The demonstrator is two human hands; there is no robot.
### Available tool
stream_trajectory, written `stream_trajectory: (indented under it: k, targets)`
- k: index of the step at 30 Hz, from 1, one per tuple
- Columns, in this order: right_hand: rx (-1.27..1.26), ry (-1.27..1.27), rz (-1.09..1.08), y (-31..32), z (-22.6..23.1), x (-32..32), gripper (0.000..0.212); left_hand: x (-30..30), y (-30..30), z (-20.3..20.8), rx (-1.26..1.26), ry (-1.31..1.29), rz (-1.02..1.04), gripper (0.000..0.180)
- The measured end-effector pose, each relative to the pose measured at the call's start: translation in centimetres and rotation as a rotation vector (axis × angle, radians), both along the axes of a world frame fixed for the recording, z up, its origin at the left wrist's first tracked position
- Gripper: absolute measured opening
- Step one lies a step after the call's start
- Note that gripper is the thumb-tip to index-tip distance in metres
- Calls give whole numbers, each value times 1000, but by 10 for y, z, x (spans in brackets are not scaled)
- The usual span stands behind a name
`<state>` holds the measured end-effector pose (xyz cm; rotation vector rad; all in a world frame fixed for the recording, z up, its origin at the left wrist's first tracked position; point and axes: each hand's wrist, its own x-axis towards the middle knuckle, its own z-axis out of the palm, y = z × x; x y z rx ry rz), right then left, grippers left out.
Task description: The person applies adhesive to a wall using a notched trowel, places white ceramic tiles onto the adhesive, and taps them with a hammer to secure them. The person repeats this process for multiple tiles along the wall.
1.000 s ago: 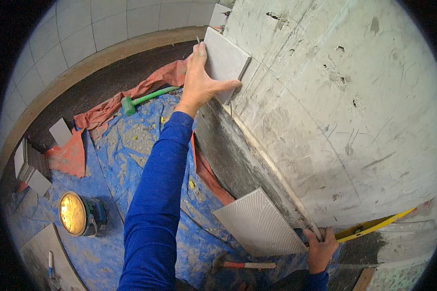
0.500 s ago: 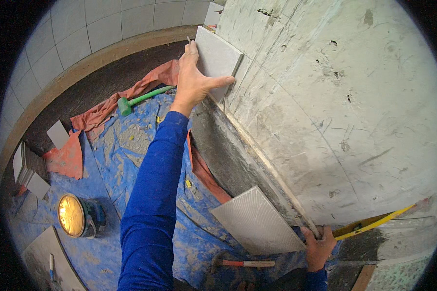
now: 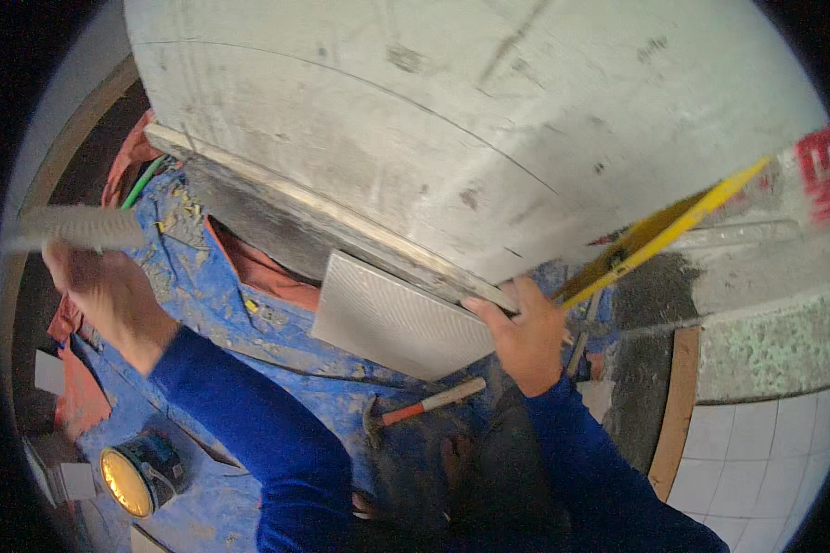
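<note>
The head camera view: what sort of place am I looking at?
Probably a room under renovation, perhaps a tiling site: a ridged grey tile sits beside a bare, scuffed wall, and a claw hammer lies nearby.

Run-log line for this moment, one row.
left hand: holds blurred tile | right hand: grips strip end | ridged tile: left of right hand | hammer: on tarp | level: right of right hand

Large red lettering (image 3: 823, 175) on a pale surface (image 3: 786, 201), probably wall, far right, partly cut off
</note>
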<state>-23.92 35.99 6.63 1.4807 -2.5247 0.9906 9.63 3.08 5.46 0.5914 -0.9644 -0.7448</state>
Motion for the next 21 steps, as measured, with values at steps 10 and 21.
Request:
stream_trajectory:
  k: [10,21]
  targets:
    - [-23,52,14,3,-6,-6,54,-121,129,-12,191,95,-342,78]
    - [-32,-77,4,0,13,12,31,-151,146,6,273,80,-253,150]
